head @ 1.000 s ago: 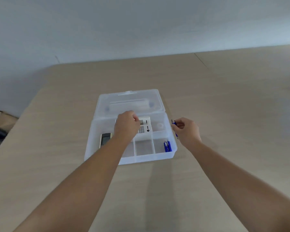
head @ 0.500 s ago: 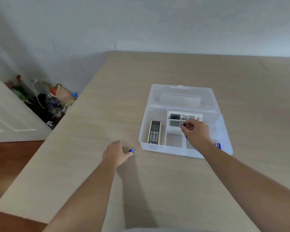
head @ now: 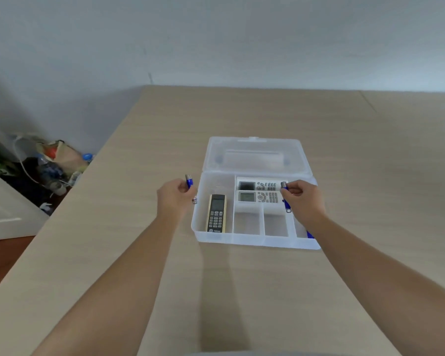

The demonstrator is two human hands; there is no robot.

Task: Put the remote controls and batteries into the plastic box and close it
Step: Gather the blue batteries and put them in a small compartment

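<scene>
Clear plastic box (head: 252, 241) sits open near the middle of the pale wood-grain table (head: 242, 291). Walls translucent, glossy, with rounded corners. Lid (head: 254, 156) is folded back on the far side, with a moulded rectangular recess across it. Interior is split by thin dividers: a long compartment at left, a wide one at far centre, small square cells along the near edge.

Black-and-gold remote (head: 216, 213) lies flat in the left compartment, slim and oblong, with a grey screen toward the far end and rows of small keys below. Two white remotes (head: 258, 192) lie side by side in the far-centre compartment, each with a screen at left and grey buttons at right.

Left hand (head: 175, 199) is just left of the box wall, fingers curled around blue batteries (head: 189, 181); a silver cap pokes out at each end of the grip. Right hand (head: 302, 199) is over the right part of the box, closed on blue cylindrical batteries (head: 286, 204) with metallic ends. A further blue battery (head: 310, 235) shows in the near-right cell, mostly hidden by the wrist.
</scene>
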